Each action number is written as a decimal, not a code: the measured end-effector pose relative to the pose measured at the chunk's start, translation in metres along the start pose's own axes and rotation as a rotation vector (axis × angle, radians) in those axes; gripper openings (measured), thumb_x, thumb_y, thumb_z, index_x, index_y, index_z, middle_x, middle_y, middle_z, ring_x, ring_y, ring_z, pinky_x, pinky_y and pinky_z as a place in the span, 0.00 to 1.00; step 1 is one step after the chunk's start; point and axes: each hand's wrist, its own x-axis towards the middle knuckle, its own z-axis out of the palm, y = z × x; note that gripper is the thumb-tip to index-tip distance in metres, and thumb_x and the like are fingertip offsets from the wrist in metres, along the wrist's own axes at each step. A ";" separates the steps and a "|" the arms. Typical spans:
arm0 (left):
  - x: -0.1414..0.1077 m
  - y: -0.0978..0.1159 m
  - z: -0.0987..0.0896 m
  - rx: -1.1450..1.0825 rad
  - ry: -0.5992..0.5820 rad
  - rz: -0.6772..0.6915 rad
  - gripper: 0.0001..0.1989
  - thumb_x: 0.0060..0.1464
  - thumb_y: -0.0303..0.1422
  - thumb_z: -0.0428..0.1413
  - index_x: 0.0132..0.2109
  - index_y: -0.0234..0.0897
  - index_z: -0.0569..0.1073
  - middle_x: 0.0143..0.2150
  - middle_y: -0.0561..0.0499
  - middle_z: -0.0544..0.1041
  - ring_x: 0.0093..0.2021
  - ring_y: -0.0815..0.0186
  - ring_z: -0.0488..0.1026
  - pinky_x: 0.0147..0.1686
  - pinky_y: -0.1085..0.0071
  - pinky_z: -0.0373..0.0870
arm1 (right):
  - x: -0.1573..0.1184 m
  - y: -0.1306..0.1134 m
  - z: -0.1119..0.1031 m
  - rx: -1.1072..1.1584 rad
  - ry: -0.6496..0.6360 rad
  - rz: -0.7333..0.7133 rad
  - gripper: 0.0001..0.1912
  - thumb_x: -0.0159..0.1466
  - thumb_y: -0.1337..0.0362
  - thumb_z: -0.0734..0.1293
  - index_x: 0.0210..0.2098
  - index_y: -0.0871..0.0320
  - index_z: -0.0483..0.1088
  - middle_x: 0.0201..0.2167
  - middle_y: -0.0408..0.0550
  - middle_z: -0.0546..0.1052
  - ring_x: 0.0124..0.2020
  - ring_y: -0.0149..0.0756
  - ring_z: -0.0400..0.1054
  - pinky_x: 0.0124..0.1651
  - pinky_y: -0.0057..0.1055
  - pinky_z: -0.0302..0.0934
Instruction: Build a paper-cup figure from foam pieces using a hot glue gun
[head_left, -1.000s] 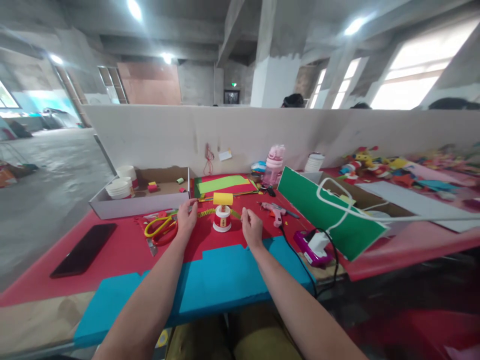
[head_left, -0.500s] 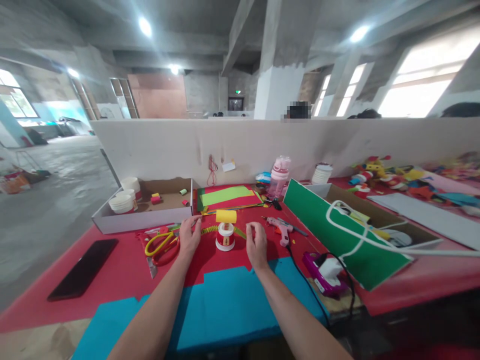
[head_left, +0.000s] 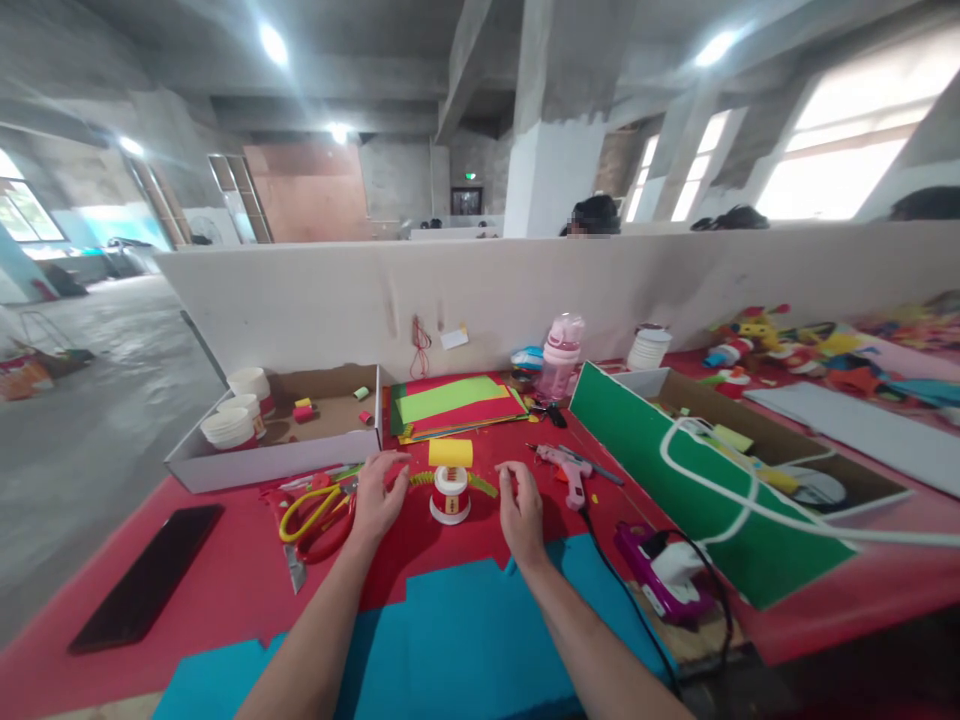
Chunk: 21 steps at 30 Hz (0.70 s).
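Note:
Between my hands stands a small upside-down paper cup (head_left: 451, 503), white and red, with a yellow paper roll (head_left: 451, 453) on top. Folded green paper strips stick out from both of its sides like arms. My left hand (head_left: 379, 492) is just left of the cup, thumb and fingers apart, near the tip of the left strip (head_left: 422, 479). On the other side my right hand (head_left: 520, 508) is held with its fingers slightly bent and apart, close to the end of the right strip (head_left: 482, 486). I see nothing held in either hand.
Scissors (head_left: 309, 515) and a phone (head_left: 148, 578) lie to the left. A pink glue gun (head_left: 568, 470) and purple power strip (head_left: 664, 580) are on the right. Boxes, coloured paper sheets (head_left: 457, 400) and a pink bottle (head_left: 562, 350) stand behind; blue foam (head_left: 465, 630) is in front.
My right hand has opened a little and moved away from the right green strip, which now shows more fully. The view has tilted slightly; the cup stays in place.

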 end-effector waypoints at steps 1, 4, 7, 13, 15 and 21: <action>-0.001 -0.002 0.001 0.012 0.024 -0.006 0.10 0.57 0.33 0.50 0.42 0.39 0.75 0.42 0.47 0.78 0.47 0.57 0.72 0.49 0.59 0.67 | -0.001 -0.001 0.000 0.001 -0.015 -0.007 0.14 0.70 0.56 0.55 0.40 0.56 0.66 0.40 0.51 0.74 0.43 0.40 0.67 0.47 0.34 0.60; -0.003 -0.005 0.003 0.035 0.068 -0.026 0.10 0.58 0.33 0.50 0.40 0.39 0.76 0.39 0.48 0.79 0.43 0.58 0.72 0.46 0.60 0.68 | -0.004 -0.005 0.000 0.017 -0.048 -0.008 0.14 0.70 0.56 0.55 0.39 0.56 0.67 0.39 0.51 0.74 0.43 0.39 0.68 0.45 0.33 0.61; -0.004 -0.007 0.005 0.041 0.083 -0.029 0.10 0.58 0.34 0.50 0.39 0.39 0.76 0.39 0.48 0.79 0.42 0.59 0.73 0.45 0.60 0.68 | -0.005 -0.005 -0.005 0.025 -0.027 0.029 0.15 0.69 0.55 0.55 0.36 0.56 0.67 0.35 0.49 0.75 0.39 0.38 0.69 0.42 0.31 0.61; -0.005 -0.010 0.008 0.018 0.100 -0.065 0.10 0.57 0.34 0.50 0.39 0.39 0.76 0.38 0.48 0.79 0.42 0.59 0.73 0.45 0.60 0.69 | 0.037 0.003 -0.012 -0.078 -0.090 0.100 0.18 0.67 0.53 0.55 0.29 0.56 0.67 0.30 0.46 0.76 0.34 0.37 0.70 0.39 0.31 0.61; -0.004 -0.011 0.007 0.016 0.111 -0.079 0.10 0.56 0.33 0.50 0.38 0.39 0.76 0.37 0.48 0.79 0.42 0.59 0.73 0.45 0.60 0.69 | 0.065 0.010 0.000 -0.117 -0.194 0.105 0.13 0.63 0.55 0.62 0.26 0.56 0.67 0.26 0.43 0.76 0.30 0.35 0.70 0.36 0.29 0.61; -0.003 -0.012 0.004 0.016 0.093 -0.061 0.10 0.55 0.32 0.50 0.38 0.41 0.76 0.36 0.48 0.79 0.41 0.59 0.73 0.44 0.61 0.68 | 0.113 0.023 0.060 -0.277 -0.459 0.198 0.11 0.56 0.59 0.72 0.25 0.59 0.69 0.22 0.41 0.74 0.26 0.32 0.69 0.30 0.27 0.62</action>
